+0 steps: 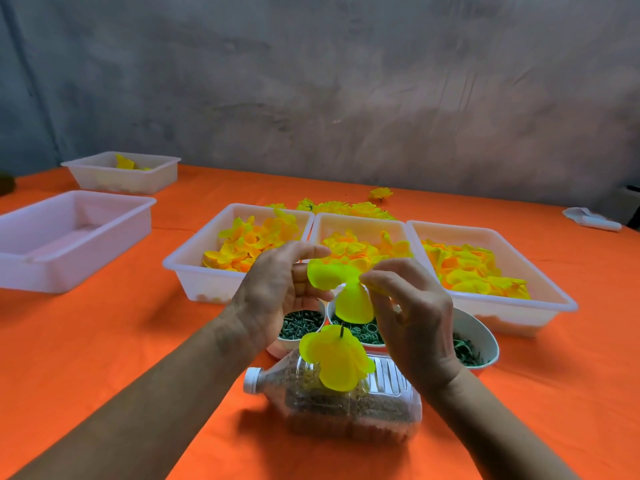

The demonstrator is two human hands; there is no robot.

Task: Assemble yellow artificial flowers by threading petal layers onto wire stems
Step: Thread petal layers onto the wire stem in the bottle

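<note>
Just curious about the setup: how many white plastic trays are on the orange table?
5. Three sit side by side behind the hands: left, middle, right, all holding yellow petals. One lies at far left; another sits behind it.

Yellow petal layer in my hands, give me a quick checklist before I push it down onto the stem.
1. Yellow fabric petal layer held by both hands: ok, left hand and right hand both pinch it.
2. Dark wire stem tip exposed: ok, it pokes up through the yellow petals already threaded.
3. Held layer above the tip: ok, apart from it.
4. Layer's centre hole lined up with the tip: cannot tell.
5. Clear plastic bottle of grit holding the stem steady: cannot tell, it lies on its side.
</note>
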